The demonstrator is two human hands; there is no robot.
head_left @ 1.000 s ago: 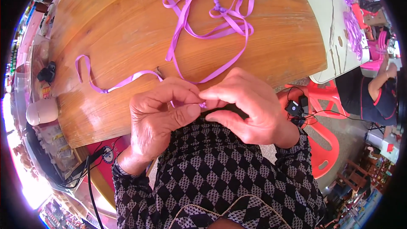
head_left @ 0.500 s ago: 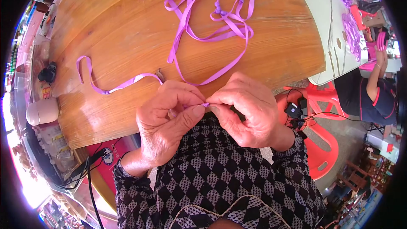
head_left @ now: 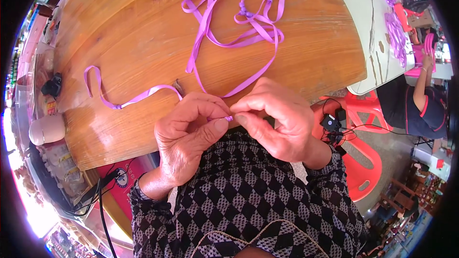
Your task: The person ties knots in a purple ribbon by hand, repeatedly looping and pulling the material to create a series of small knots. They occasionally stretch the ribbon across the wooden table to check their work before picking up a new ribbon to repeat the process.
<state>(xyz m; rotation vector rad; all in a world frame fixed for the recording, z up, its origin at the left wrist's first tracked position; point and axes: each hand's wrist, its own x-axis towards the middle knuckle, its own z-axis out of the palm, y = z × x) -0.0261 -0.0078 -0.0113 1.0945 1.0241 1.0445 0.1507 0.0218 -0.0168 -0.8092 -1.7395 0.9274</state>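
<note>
Purple ribbon lies in loose loops (head_left: 260, 33) on the wooden table (head_left: 129, 33), with small knots along it. A thinner tail of ribbon (head_left: 143, 95) runs left from my left hand. Between the thumb and forefinger of my left hand (head_left: 189, 136) a small knot in the ribbon (head_left: 229, 118) is pinched, sticking out at the fingertips. My right hand (head_left: 279, 122) is closed in a pinch just right of that knot. Whether its fingertips hold a ribbon end is too small to see. Both hands are above the table's near edge, in front of my patterned top.
A white table (head_left: 377, 33) with more purple ribbon (head_left: 395, 38) adjoins at the right. Red plastic stools (head_left: 363, 172) with black cables stand below it. Another person (head_left: 425, 105) is at far right. A pale pink rounded object (head_left: 48, 129) sits by the left edge.
My right fingertips have drawn slightly off the knot, which now shows more plainly at my left fingertips. The ribbon and table have shifted slightly left in view.
</note>
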